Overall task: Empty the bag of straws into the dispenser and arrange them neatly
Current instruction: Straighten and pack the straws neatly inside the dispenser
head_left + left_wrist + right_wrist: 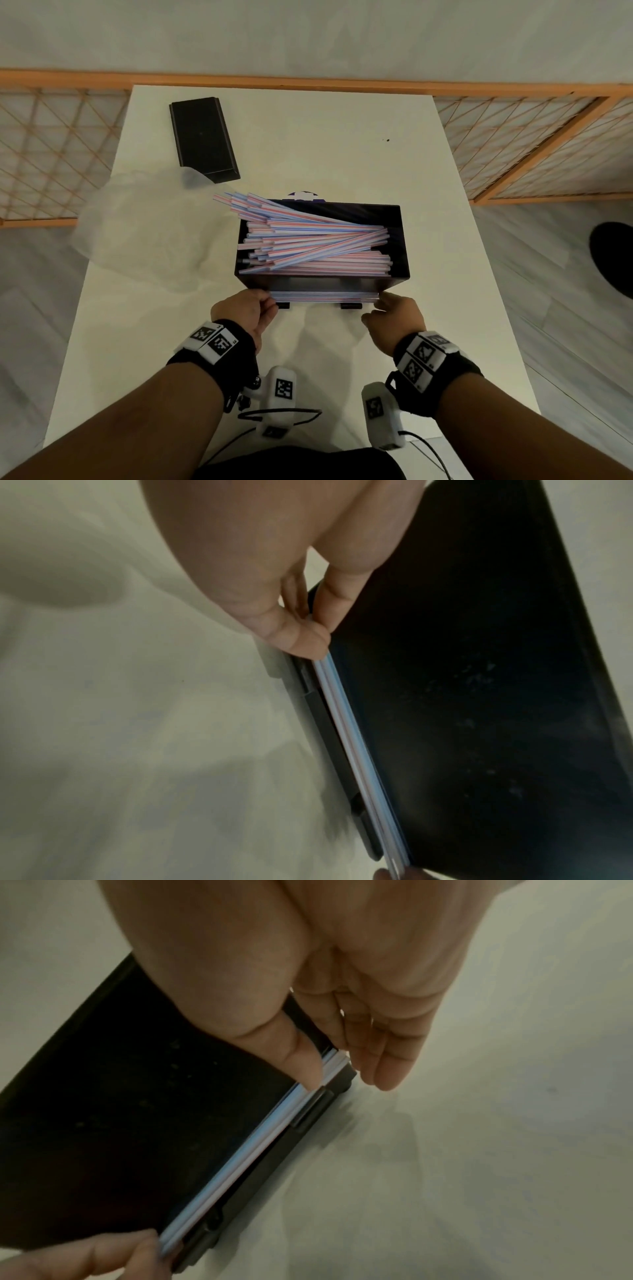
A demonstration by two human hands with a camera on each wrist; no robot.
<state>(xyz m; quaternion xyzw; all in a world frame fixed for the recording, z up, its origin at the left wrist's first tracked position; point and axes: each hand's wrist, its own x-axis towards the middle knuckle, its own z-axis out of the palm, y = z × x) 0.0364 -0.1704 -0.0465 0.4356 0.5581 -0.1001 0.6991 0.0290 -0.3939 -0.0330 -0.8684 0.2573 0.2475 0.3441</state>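
Observation:
A black open-topped dispenser (400, 240) stands mid-table, heaped with red-and-blue striped straws (318, 246) lying crosswise, some poking out over its back left corner. A thin row of straws (325, 295) lies in the front slot. My left hand (270, 301) pinches the left end of that row between thumb and finger, seen close in the left wrist view (313, 631) against the dispenser's black front (479, 669). My right hand (376, 303) holds the right end: the thumb (308, 1069) lies on the straws (260, 1145) and the fingers (387, 1064) cup their tips.
The dispenser's black lid (203, 137) lies flat at the back left of the white table (342, 137). A crumpled clear plastic bag (144, 222) spreads over the table's left edge. Orange lattice railings (531, 144) flank the table.

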